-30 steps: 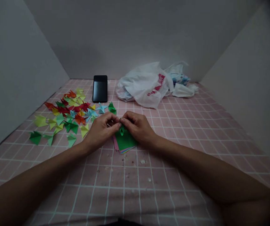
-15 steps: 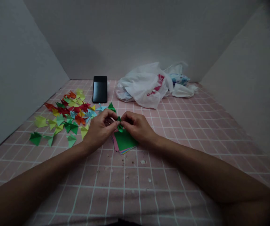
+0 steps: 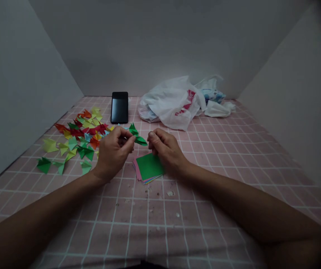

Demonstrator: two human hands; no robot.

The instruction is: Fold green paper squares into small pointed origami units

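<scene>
Left hand (image 3: 112, 151): fingers pinching shut on a small green folded paper piece (image 3: 140, 141), pointed, creased, sticking out past the fingertips toward the right hand. Right hand (image 3: 164, 149): fingers curling loosely, holding nothing, hovering just beside the piece. Square paper stack (image 3: 148, 168), green sheet uppermost, lying flat below both sets of fingertips. Pile of folded pieces (image 3: 76, 138), multicoloured, angular, spreading left of the left fingers on the pink gridded tabletop (image 3: 160, 224).
</scene>
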